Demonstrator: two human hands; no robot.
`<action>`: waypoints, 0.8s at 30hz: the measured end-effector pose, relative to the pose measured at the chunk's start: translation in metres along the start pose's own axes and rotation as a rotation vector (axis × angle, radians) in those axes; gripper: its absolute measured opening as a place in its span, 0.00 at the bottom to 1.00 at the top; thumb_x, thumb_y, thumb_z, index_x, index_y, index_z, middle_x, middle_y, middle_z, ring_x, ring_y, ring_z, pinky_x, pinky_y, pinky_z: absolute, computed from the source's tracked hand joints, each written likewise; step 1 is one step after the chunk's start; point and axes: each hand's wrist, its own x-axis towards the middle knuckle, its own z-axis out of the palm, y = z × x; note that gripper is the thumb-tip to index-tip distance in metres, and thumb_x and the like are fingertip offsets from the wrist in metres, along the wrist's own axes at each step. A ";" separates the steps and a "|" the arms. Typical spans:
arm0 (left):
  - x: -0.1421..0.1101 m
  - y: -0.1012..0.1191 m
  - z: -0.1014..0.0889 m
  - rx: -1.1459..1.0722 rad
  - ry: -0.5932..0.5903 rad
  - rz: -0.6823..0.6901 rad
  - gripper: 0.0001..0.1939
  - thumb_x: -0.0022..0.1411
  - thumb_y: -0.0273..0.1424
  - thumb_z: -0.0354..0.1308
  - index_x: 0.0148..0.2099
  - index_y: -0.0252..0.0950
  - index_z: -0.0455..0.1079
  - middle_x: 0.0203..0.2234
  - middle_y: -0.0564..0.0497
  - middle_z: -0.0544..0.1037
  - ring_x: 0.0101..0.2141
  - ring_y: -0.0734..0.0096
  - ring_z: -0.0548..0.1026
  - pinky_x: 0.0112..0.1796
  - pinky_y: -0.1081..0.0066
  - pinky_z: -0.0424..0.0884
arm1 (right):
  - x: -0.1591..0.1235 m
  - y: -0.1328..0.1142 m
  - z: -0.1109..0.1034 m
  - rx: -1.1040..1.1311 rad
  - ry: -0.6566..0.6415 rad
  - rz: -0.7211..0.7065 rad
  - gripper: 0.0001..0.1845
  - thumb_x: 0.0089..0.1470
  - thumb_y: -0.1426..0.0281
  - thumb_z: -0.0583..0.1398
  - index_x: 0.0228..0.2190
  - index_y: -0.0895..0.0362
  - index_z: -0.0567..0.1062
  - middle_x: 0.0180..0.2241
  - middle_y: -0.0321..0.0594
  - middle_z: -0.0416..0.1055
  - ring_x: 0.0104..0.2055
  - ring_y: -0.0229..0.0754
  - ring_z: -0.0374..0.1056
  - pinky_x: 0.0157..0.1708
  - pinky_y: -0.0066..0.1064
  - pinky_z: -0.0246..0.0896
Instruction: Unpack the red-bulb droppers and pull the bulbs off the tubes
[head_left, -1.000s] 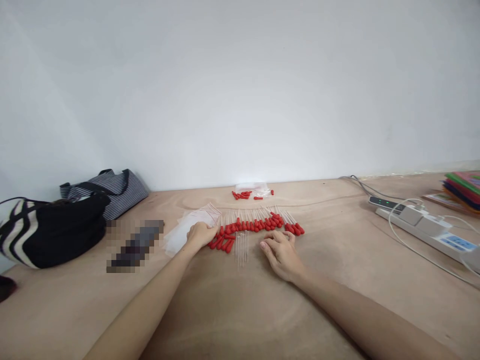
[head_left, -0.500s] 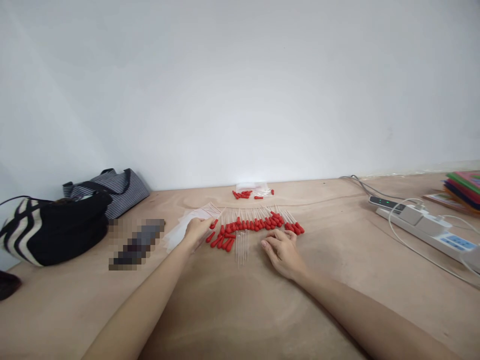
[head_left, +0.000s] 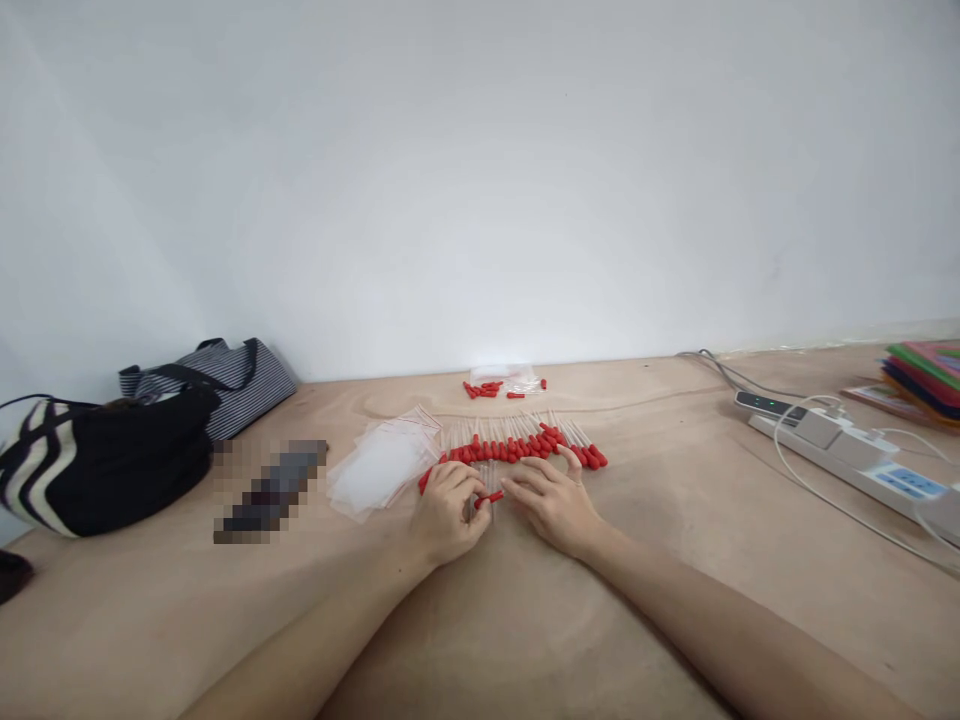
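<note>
My left hand [head_left: 450, 512] pinches a red rubber dropper bulb [head_left: 491, 498] between thumb and fingertips, just above the table. Close beside it on the right, my right hand [head_left: 556, 505] has its fingers apart, their tips near the bulb, and nothing shows in them. Loose clear glass tubes [head_left: 489, 474] lie between the hands, partly covered by them. Beyond both hands runs a row of droppers [head_left: 513, 450], red bulbs towards me and glass stems pointing away. The loose bulbs beside my left hand are mostly hidden.
Clear zip bags [head_left: 382, 455] are fanned out at left. More red bulbs [head_left: 484, 389] and a plastic bag [head_left: 501, 376] lie by the wall. Black and striped bags [head_left: 247, 385] and a blurred dark object stand further left; a power strip [head_left: 847, 455] with cables and coloured folders [head_left: 922, 375] are right.
My left hand has moved right from the zip bags, carrying a red bulb to the middle. My right hand has shifted slightly left, its fingers now reaching towards the bulb.
</note>
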 end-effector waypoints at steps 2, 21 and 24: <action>-0.001 0.001 0.004 0.035 0.001 0.061 0.04 0.50 0.26 0.51 0.27 0.36 0.67 0.27 0.51 0.73 0.33 0.69 0.68 0.39 0.65 0.63 | 0.000 0.003 0.002 0.009 -0.020 -0.007 0.12 0.54 0.73 0.52 0.36 0.49 0.72 0.30 0.34 0.72 0.41 0.39 0.61 0.52 0.43 0.27; -0.002 0.004 0.012 0.221 -0.017 0.147 0.08 0.58 0.29 0.51 0.35 0.41 0.72 0.45 0.52 0.72 0.47 0.60 0.64 0.51 0.50 0.49 | 0.003 0.003 -0.003 -0.028 -0.108 -0.076 0.13 0.52 0.77 0.49 0.27 0.53 0.71 0.18 0.33 0.66 0.30 0.37 0.57 0.50 0.42 0.30; -0.002 0.004 0.011 0.241 -0.017 0.150 0.08 0.56 0.29 0.53 0.35 0.43 0.72 0.45 0.52 0.72 0.47 0.60 0.64 0.51 0.49 0.50 | 0.002 0.004 -0.004 0.002 -0.135 -0.069 0.14 0.50 0.78 0.49 0.28 0.52 0.72 0.18 0.34 0.66 0.31 0.38 0.57 0.49 0.42 0.31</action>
